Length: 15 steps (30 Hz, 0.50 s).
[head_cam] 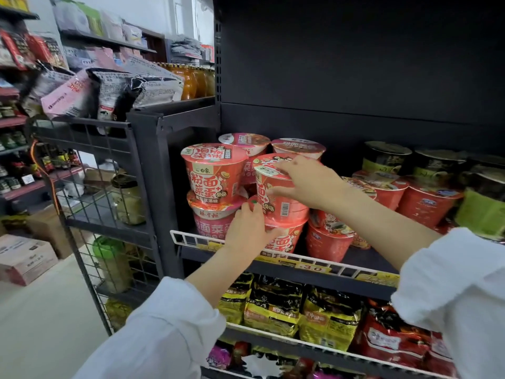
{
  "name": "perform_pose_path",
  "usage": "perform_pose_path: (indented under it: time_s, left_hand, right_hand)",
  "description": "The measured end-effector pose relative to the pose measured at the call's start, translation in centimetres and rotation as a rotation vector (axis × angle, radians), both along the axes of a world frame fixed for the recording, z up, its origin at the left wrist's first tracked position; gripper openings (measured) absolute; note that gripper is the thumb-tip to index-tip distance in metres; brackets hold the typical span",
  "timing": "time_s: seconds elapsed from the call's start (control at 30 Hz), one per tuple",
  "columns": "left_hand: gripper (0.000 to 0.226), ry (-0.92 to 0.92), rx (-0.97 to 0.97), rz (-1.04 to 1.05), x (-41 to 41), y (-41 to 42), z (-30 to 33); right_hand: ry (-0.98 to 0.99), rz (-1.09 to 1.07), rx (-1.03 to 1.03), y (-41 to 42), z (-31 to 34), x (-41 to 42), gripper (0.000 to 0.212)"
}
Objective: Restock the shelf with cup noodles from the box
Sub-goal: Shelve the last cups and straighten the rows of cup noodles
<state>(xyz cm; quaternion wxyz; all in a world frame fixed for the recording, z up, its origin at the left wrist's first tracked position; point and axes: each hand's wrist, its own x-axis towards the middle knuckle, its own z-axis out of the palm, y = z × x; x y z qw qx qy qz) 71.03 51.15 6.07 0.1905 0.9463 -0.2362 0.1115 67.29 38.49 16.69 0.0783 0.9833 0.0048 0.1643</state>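
Note:
A red cup of noodles (281,201) sits tilted on top of another red cup (284,240) at the front of the dark shelf (322,274). My right hand (308,181) grips the top cup, fingers over its lid and thumb on its side. My left hand (248,228) holds the lower edge of the same cup and touches the cup beneath. To the left stands a stack of two more red cups (214,170). Behind are pink-lidded cups (244,140). The box is not in view.
Red cups (426,203) and dark green cups (388,160) fill the shelf's right side. Noodle packets (276,305) lie on the shelf below. A wire rack (103,187) with jars stands to the left. Cardboard boxes (24,258) sit on the floor at far left.

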Motion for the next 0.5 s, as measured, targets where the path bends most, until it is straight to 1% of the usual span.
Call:
perform_pose_path:
  time_s: [0.03, 0.07, 0.1, 0.13, 0.23, 0.3, 0.37, 0.4, 0.43, 0.5]
  left_hand:
    - [0.081, 0.026, -0.019, -0.001, 0.1, -0.2, 0.1]
    - [0.078, 0.062, -0.044, -0.011, 0.3, -0.2, 0.3]
    - [0.076, 0.091, -0.057, -0.020, 0.5, -0.1, 0.6]
    - [0.073, 0.103, -0.062, -0.032, 0.8, 0.1, 0.9]
    - [0.060, 0.135, -0.061, -0.099, 1.2, 1.2, 1.9]
    - [0.046, 0.155, -0.078, -0.138, 1.4, 1.8, 2.0]
    - [0.041, 0.166, -0.080, -0.136, 1.7, 2.0, 2.0]
    - [0.041, 0.148, -0.049, -0.133, 1.8, 1.9, 2.1]
    - [0.040, 0.111, 0.004, -0.129, 1.7, 1.7, 2.2]
    - [0.039, 0.014, 0.100, -0.126, 1.4, 1.3, 2.5]
  right_hand:
    - [-0.003, 0.003, -0.060, 0.1, -0.2, 0.4, 0.060]
    - [0.006, 0.024, -0.079, 0.0, -0.2, 0.8, 0.052]
    - [0.031, 0.053, -0.053, -0.2, -0.1, 1.0, 0.047]
    - [0.059, 0.090, 0.011, -0.6, -0.1, 1.0, 0.044]
    - [0.101, 0.196, 0.306, -2.4, 0.0, 0.2, 0.041]
    - [0.123, 0.233, 0.515, -4.0, -0.1, -0.2, 0.040]
    - [0.177, 0.247, 0.688, -5.1, 0.1, -0.5, 0.040]
    - [0.202, 0.250, 0.725, -5.2, 0.3, -0.5, 0.040]
    - [0.211, 0.252, 0.719, -5.3, 0.5, -0.6, 0.040]
    - [0.155, 0.246, 0.624, -4.7, 0.6, -0.2, 0.035]
